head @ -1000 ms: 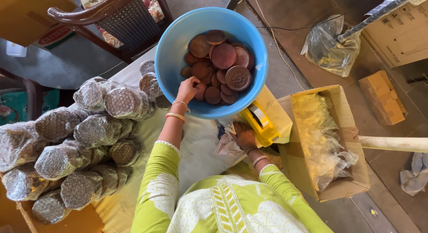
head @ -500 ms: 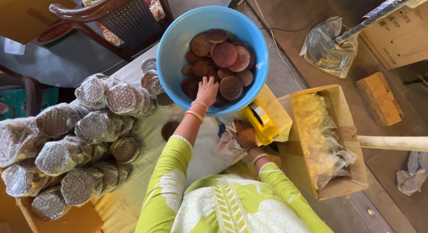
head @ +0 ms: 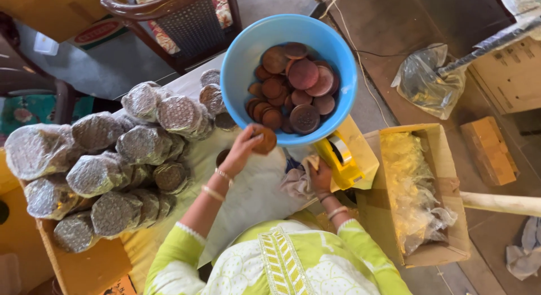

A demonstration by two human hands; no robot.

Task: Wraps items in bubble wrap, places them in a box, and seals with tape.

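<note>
— While that small brown clay disc [head: 266, 140] sits pinched in the fingertips of the left hand [head: 243, 150], just at the near rim of the blue basin [head: 236, 75], what worries you?

— The hold itself. It's a fingertip pinch on the disc's edge, closed but light, and the disc hangs over the white sheet [head: 253, 196] rather than resting on anything. A slip there and it lands on the table or knocks the basin's rim; fired clay would likely chip.

— And the right hand [head: 321, 175]?

— Closed around a crumpled cloth [head: 296, 183], close beside the yellow tape dispenser [head: 338, 157]. It's busy — so it probably can't catch anything.

— What about the basin?

— It's heaped with more discs [head: 296, 92], stacked loosely at angles. A bump from the wrist could shift the pile.

— Anything further out?

— The wrapped bundles [head: 121, 159] to the left are piled several high and near the table's edge — a nudge from the elbow might roll one off. The open cardboard box [head: 445, 176] of clear plastic bags [head: 414, 188] stands to the right, well clear.
</note>
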